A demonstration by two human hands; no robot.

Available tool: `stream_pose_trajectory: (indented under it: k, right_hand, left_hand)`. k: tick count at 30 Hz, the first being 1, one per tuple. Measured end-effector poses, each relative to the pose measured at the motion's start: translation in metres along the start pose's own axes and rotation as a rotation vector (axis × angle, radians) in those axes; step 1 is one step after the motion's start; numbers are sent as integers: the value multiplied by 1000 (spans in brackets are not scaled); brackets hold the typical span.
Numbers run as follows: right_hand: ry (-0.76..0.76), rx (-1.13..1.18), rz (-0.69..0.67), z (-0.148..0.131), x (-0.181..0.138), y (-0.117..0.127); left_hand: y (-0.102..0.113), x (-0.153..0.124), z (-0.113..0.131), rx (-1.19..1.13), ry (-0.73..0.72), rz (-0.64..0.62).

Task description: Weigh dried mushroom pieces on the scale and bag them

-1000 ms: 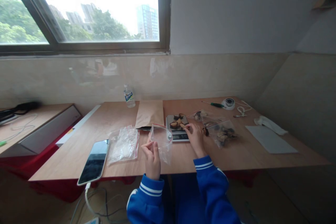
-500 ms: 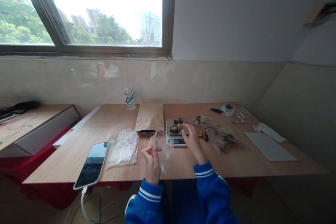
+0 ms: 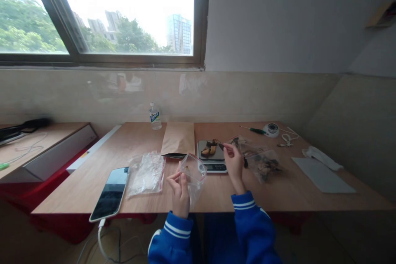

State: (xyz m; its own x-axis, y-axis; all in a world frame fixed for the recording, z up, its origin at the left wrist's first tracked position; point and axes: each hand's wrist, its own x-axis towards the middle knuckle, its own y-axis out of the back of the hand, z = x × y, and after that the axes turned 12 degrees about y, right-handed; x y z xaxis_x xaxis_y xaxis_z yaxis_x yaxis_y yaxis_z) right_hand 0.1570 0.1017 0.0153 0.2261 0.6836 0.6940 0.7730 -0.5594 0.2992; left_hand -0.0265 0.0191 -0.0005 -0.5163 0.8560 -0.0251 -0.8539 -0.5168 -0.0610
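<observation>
My left hand (image 3: 179,187) pinches a small clear bag (image 3: 194,171) open. My right hand (image 3: 234,163) pinches a dark dried piece (image 3: 220,145) over the scale (image 3: 211,156) on the tabletop (image 3: 278,189).

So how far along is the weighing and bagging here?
Some dried pieces already lie on the scale. In hand: the left hand holds a clear zip bag open, with little or nothing visible inside, and the right hand pinches a dark piece over the scale. Left: the supply bag holds more pieces, and a stack of bags lies flat beside the phone.
</observation>
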Motion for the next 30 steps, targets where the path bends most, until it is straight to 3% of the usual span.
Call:
stream_pose_trajectory:
  k: [5, 9, 14, 17, 21, 24, 26, 28, 30]
  right_hand:
    - [80, 328, -398, -29, 17, 12]
    - [165, 58, -326, -7, 15, -12]
    - [201, -282, -396, 23, -8, -50]
    - [200, -281, -385, 31, -14, -55]
    - [157, -101, -278, 33, -9, -45]
    - [90, 54, -134, 19, -1, -32]
    - [87, 145, -114, -3, 3, -22]
    - [129, 238, -246, -32, 6, -9]
    - [213, 333, -524, -62, 7, 2]
  left_hand:
    - [-1, -2, 0, -55, 33, -42]
    - [-1, -2, -2, -67, 88, -55]
    - [2, -1, 0, -77, 102, -58]
    - [5, 3, -2, -79, 93, -26]
    - [9, 9, -8, -76, 95, 17]
    - [10, 11, -8, -63, 83, 35]
    - [9, 10, -6, -62, 77, 24]
    - [7, 7, -3, -74, 74, 9]
    - [5, 4, -1, -100, 76, -2]
